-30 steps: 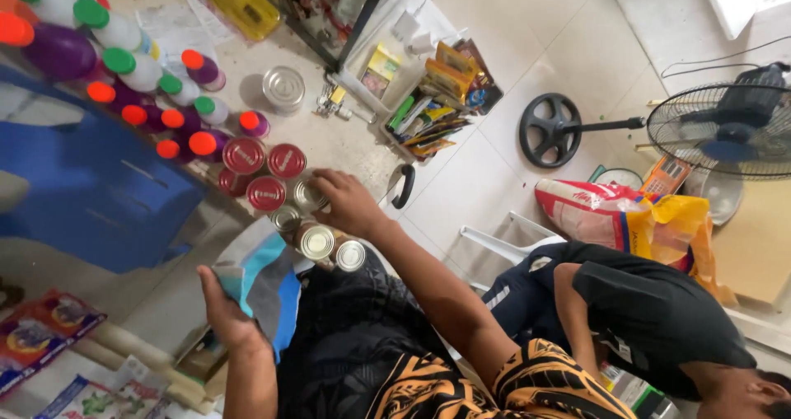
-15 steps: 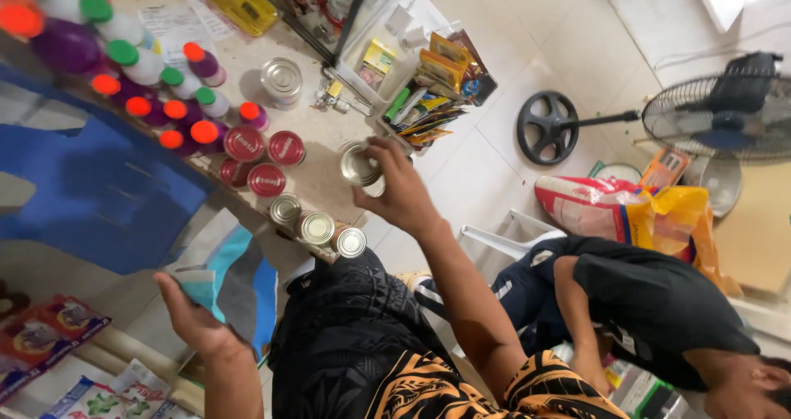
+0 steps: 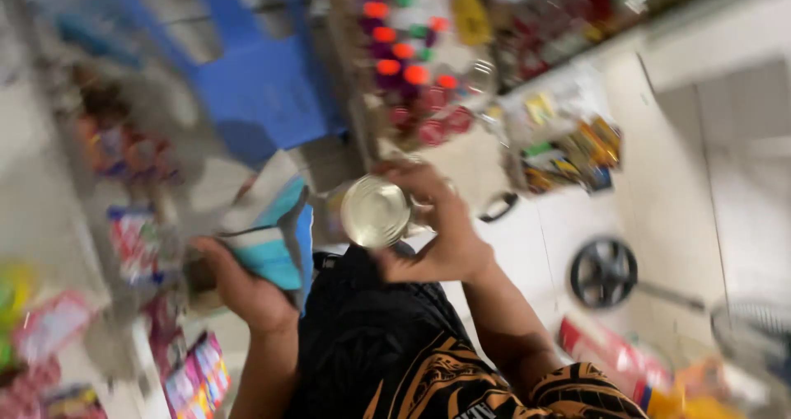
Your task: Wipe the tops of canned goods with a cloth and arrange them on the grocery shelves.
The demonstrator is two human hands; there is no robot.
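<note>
While the frame is badly motion-blurred, your right hand [image 3: 441,238] is readable: fingers [image 3: 412,176] wrapped round the side of a silver tin can [image 3: 376,212], its flat end turned toward the camera, held up in the air in front of your torso, well clear of the shelf. Gripping by the wall rather than the end leaves that end face open to view. Your left hand [image 3: 239,283] is closed on a blue-and-white cloth [image 3: 276,238], bunched in the palm, held just beside the can but apart from it as far as I can tell. Behind, more red-lidded cans [image 3: 432,122] and bottles with orange and green caps [image 3: 404,52] sit on the shelf. Black fan base [image 3: 604,272] sits on the floor, lower right.
</note>
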